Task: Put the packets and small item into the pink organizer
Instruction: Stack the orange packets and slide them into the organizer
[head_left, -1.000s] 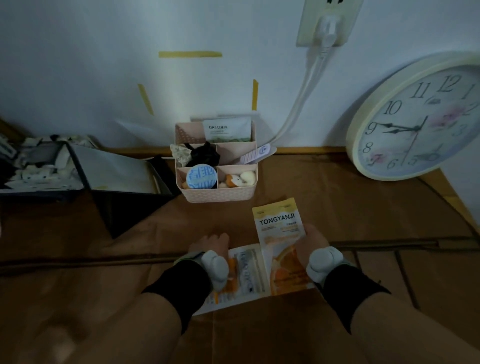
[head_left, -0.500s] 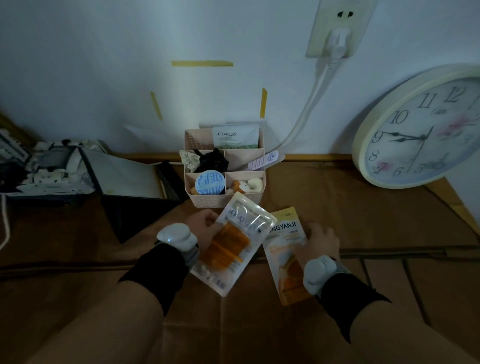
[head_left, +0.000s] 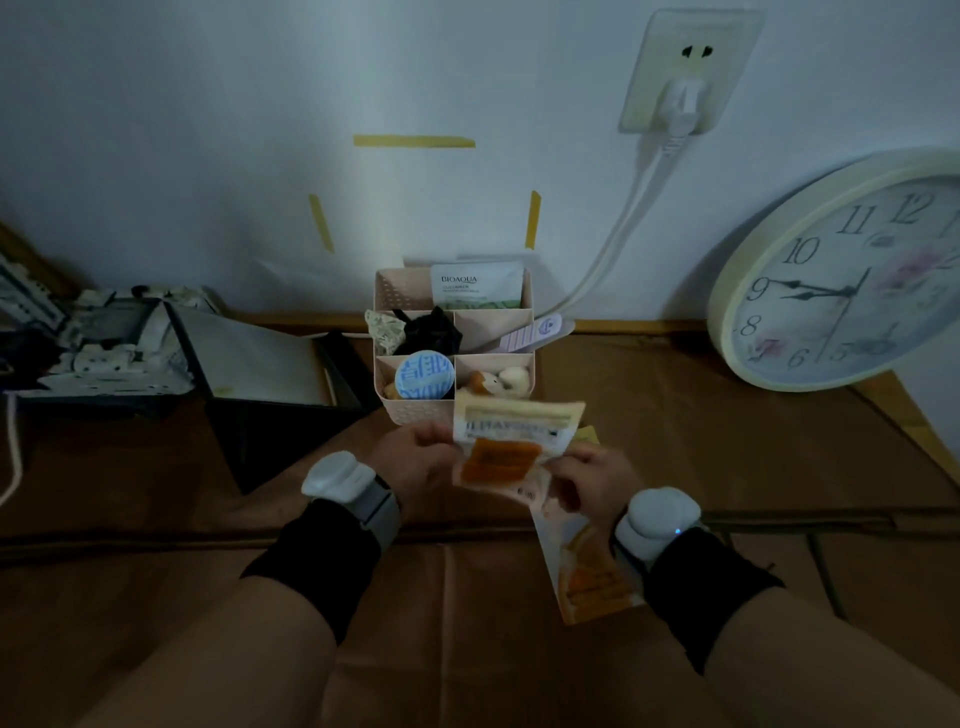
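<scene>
Biggest thing around is the brown paper-covered floor (head_left: 675, 426), with a round cream wall clock (head_left: 852, 270) leaning on the wall at about 2 o'clock and a black open box (head_left: 270, 374) off at 10. Straight up at 12 sits the pink plastic compartment organizer (head_left: 415, 408), with a green-and-white packet standing in its back slot and bits and bobs in the front cells. Just below it, both hands are up together: the left hand (head_left: 415, 460) pinches the left edge of a clear packet with an orange insert (head_left: 506, 449), and the right hand (head_left: 592, 480) pinches its right edge while also seeming to clamp a yellow-orange packet (head_left: 587, 566) that hangs down toward 5. I'd say the trick here is to square the two packets into one stack, tip them upright, and aim for the back slot beside the green one, since those front cells look too cramped.
</scene>
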